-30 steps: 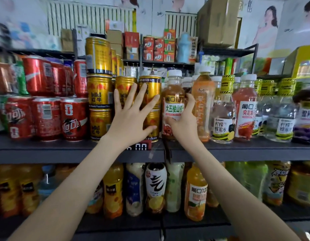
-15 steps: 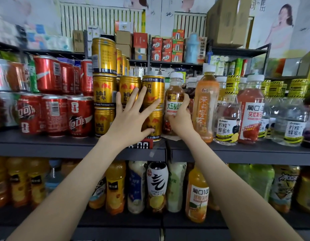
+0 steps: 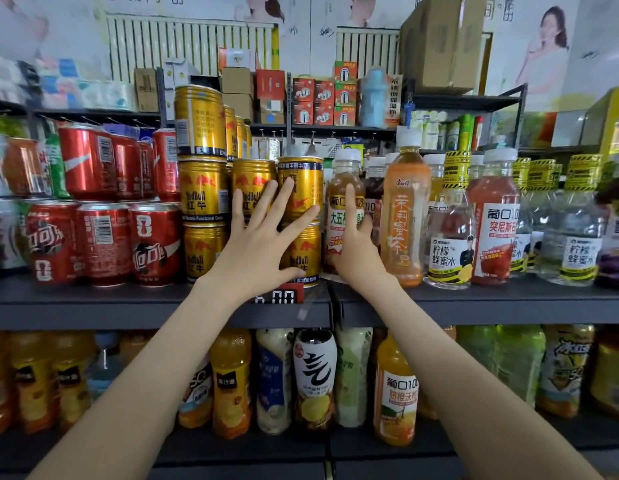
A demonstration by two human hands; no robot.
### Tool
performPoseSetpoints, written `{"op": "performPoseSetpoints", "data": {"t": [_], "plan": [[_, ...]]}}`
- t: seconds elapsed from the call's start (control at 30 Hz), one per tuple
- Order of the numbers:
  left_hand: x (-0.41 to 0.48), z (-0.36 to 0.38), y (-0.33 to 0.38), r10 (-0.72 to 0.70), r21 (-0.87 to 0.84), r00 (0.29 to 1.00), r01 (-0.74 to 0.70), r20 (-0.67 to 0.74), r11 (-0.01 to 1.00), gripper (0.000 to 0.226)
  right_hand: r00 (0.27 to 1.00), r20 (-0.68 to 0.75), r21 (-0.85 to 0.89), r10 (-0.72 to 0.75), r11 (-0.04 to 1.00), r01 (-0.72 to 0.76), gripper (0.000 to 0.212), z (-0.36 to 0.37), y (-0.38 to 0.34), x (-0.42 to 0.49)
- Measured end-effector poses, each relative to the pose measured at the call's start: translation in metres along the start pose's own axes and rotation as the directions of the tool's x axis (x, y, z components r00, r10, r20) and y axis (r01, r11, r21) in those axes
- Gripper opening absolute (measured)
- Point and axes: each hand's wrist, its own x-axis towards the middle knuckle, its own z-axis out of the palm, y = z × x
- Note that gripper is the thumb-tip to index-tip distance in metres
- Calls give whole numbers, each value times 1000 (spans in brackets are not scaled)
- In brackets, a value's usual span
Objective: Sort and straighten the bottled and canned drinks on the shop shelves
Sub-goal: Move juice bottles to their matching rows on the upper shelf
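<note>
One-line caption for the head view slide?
Left hand spread flat against stacked gold cans; right hand grips a juice bottle beside them.

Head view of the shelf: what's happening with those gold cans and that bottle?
A person is tidying drinks in a shop. Their left hand is spread flat, fingers straight, against the stacked gold cans. Their right hand grips the lower part of a white-capped brown juice bottle just beside the cans. Cans and bottle all stand on the grey shelf, with red cans further left.
</note>
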Motion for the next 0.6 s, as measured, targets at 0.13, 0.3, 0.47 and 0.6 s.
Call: {"op": "performPoseSetpoints", "data": {"t": [0.13,0.3,0.47,0.6], "plan": [[1,2,-2,7,-19,1000,-7,9,1000,100,996,50,49,76,996,-79,88,5,6,11],[1,5,-2,17,-46,1000,-16,3,999,98,990,74,34,118,992,-120,91,5,4,11],[-3,9,-1,17,-90,998,-22,-55,996,93,999,-37,-31,26,999,-27,93,-10,-9,-18],[-6,16,4,-16,-134,991,-2,-130,991,84,881,-454,-112,-131,990,90,66,-30,-10,-41]]}}
